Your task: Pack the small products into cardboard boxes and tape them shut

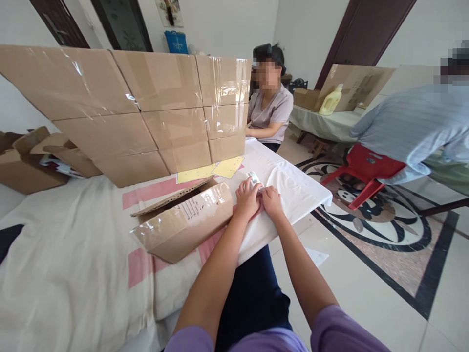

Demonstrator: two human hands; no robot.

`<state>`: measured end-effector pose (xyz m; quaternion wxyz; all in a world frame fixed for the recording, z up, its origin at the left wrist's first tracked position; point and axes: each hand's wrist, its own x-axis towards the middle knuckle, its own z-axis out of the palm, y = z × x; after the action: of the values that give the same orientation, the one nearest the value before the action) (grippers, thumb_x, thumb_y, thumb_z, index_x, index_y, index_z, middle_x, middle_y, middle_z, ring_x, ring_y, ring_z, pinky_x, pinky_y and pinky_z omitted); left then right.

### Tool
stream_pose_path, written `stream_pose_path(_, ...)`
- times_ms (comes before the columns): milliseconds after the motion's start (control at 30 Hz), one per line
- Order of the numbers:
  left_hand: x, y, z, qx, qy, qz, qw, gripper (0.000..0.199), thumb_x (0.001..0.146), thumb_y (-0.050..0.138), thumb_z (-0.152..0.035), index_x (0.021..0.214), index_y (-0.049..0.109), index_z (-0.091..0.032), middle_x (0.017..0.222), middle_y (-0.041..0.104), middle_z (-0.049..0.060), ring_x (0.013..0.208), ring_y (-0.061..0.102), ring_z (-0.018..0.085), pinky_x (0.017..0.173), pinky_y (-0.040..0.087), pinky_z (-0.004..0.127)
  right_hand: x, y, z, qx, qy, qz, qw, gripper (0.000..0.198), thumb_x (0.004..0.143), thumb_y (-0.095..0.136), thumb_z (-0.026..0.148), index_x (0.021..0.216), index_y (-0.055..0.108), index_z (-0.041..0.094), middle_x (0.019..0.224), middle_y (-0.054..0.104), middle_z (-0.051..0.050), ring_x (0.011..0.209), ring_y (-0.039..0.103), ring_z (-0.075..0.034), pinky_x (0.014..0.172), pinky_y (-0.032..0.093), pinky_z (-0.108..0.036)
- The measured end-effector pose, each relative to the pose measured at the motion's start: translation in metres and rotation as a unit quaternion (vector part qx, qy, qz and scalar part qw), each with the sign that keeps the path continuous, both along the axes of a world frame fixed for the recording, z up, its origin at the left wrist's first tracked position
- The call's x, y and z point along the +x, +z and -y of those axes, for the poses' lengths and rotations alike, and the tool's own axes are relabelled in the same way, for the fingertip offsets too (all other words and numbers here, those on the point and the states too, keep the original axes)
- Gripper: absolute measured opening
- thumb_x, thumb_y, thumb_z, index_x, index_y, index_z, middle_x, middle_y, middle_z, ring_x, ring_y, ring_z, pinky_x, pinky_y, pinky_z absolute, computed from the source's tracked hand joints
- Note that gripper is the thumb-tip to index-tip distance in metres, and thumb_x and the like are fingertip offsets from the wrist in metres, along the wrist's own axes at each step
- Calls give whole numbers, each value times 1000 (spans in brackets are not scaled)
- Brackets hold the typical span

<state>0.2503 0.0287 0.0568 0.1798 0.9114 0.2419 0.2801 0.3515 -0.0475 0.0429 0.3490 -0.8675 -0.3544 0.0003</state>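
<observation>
Both my hands are close together over the table near its right edge. My left hand (248, 198) curls its fingers round a small whitish, see-through packet (253, 177), whose upper end shows beyond the fingers. My right hand (271, 200) is closed at the packet's lower right side, fingertips bent in against it; what exactly they pinch is hidden. Left of my left forearm stands an open cardboard box (198, 215) with a raised flap. Behind the hands, two yellow dotted sheets (229, 167) lie on the cloth.
A wall of stacked, taped cardboard boxes (176, 117) stands along the table's far side. The table bears a white cloth (84, 244). A person (271, 110) sits beyond the far corner. Another sits at right on a red chair (373, 166). More open boxes (32, 166) are at left.
</observation>
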Motion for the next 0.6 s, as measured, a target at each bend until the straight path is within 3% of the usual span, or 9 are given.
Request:
stream_pose_path(267,3,-4,-7,-63,20,35,997,73,82,61,-19,150,38,-29,162,33,9,145,34,33,115,36,51,5,-2,1,-26,15,10,999,32,100,33,31,87,60,22,102,60,-8,100,51,-26,88,37,-40)
stream_pose_path(600,2,-4,-8,-87,36,18,995,73,80,62,-18,149,41,-31,159,38,8,139,42,34,112,40,51,28,1,3,-44,65,3,997,31,100,43,31,83,67,20,98,66,-4,94,58,-20,84,44,-35)
